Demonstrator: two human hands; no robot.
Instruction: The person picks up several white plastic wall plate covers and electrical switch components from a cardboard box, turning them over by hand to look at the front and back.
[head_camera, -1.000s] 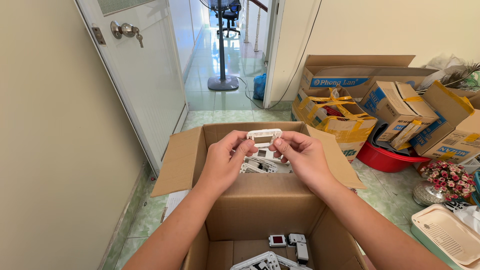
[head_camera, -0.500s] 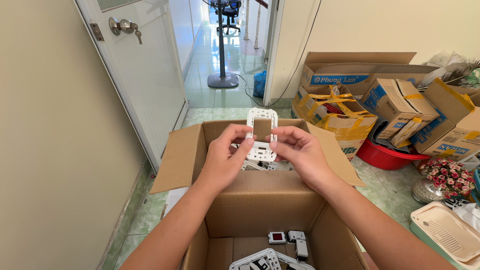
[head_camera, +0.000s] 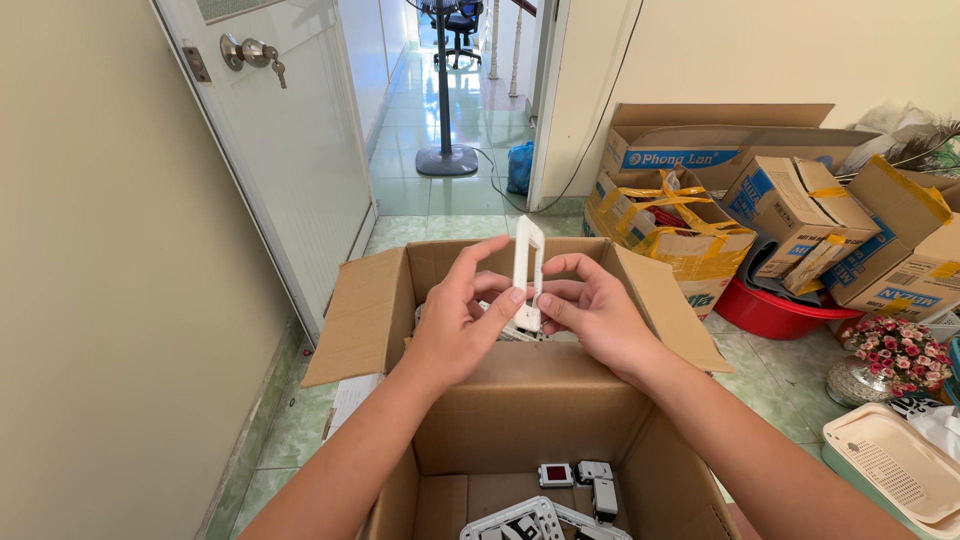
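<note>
A pedestal fan (head_camera: 445, 90) stands in the hallway; taped cardboard boxes (head_camera: 770, 210) are stacked above a red basin (head_camera: 775, 315), near a flower bouquet (head_camera: 897, 355).

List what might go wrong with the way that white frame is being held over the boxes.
1. The white plastic frame is pinched only at its lower end by the left hand and right hand, standing nearly edge-on; the grip may slip.
2. If dropped, it could land among the white parts in the far cardboard box and be hard to pick out.

Cream walls (head_camera: 120, 330), green tiled floor (head_camera: 450, 200) — open white door (head_camera: 290, 150), perhaps a fan stand (head_camera: 446, 160) beyond.
</note>
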